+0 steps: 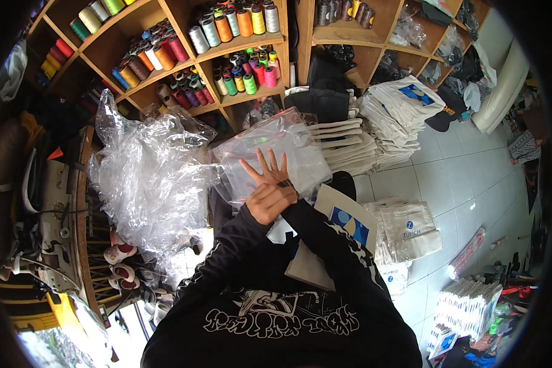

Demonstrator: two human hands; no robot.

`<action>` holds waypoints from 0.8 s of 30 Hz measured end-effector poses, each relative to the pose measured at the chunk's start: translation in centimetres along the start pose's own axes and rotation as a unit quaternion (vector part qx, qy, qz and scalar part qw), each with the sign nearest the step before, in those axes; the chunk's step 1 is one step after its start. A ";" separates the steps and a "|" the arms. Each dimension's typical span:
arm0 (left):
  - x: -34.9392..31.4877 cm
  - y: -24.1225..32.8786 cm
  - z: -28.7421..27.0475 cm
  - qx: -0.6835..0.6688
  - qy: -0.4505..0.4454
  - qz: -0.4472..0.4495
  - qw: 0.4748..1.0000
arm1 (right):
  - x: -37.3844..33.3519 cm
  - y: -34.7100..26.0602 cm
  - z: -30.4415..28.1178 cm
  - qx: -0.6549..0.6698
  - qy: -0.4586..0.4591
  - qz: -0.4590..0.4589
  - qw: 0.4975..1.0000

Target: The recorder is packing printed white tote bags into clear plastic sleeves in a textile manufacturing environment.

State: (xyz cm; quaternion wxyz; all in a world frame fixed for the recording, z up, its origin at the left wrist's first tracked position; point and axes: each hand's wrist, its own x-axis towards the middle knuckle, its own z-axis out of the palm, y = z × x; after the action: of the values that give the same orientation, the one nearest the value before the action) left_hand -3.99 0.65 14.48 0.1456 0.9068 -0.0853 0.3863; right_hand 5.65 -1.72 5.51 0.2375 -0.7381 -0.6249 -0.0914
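Note:
My left hand (268,203) is closed round my right wrist, at the cuff of the black sleeve (310,218). My right hand (270,170) reaches out past it with the fingers spread, holding nothing. Just beyond and under the right hand lies a stack of flat clear plastic bags (303,156); I cannot tell whether the hand touches them. A cream cloth bag with a blue print (351,226) lies partly under my right forearm, at my lap.
A heap of crumpled clear plastic (156,178) stands at left. Shelves hold thread spools (226,29). Stacks of folded cream bags (383,116) lie ahead right; more cream bags (408,230) and a bundled pile (466,310) rest on the tiled floor (441,178). A sewing machine (55,245) is far left.

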 end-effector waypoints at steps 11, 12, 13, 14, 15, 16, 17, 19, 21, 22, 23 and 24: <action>-0.9 1.1 -1.8 -0.025 0.024 0.013 0.999 | 1.5 0.1 -0.2 -0.010 0.043 0.059 0.997; -0.9 1.4 -1.9 -0.038 0.035 0.022 0.998 | 1.6 -0.1 -0.4 -0.009 0.043 0.058 0.997; -0.9 1.7 -2.0 -0.050 0.047 0.031 0.997 | 1.7 -0.4 -0.7 -0.009 0.057 0.064 0.996; -1.0 2.0 -2.1 -0.048 0.047 0.031 0.997 | 1.8 -0.8 -1.0 -0.008 0.070 0.070 0.995; -0.8 2.3 -2.2 -0.057 0.051 0.032 0.997 | 1.7 -0.5 -0.8 -0.011 0.073 0.071 0.995; -0.6 2.5 -2.3 -0.066 0.054 0.032 0.996 | 1.6 -0.2 -0.6 -0.016 0.059 0.090 0.994; -0.8 2.6 -2.2 -0.057 0.053 0.034 0.996 | 1.6 0.0 -0.4 -0.020 0.045 0.108 0.993; -1.2 2.3 -2.3 -0.049 0.056 0.031 0.997 | 1.5 0.0 0.0 -0.043 0.027 0.120 0.991; -1.5 2.2 -2.6 -0.043 0.059 0.027 0.997 | 1.7 0.1 0.3 -0.067 0.008 0.134 0.989; -1.5 2.1 -2.7 -0.044 0.058 0.021 0.997 | 2.1 0.1 0.3 -0.047 -0.054 0.162 0.984; -1.6 2.1 -2.8 -0.046 0.057 0.016 0.997 | 2.4 0.2 0.4 -0.028 -0.115 0.189 0.975; -1.7 2.1 -2.9 -0.045 0.057 0.017 0.997 | 2.5 0.1 0.4 -0.028 -0.114 0.188 0.975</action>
State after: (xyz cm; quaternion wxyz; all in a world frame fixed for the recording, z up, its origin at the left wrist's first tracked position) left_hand -7.62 -0.30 15.57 0.1845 0.8743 -0.1098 0.4353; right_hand 6.21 0.67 6.19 0.1571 -0.8544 -0.4948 0.0224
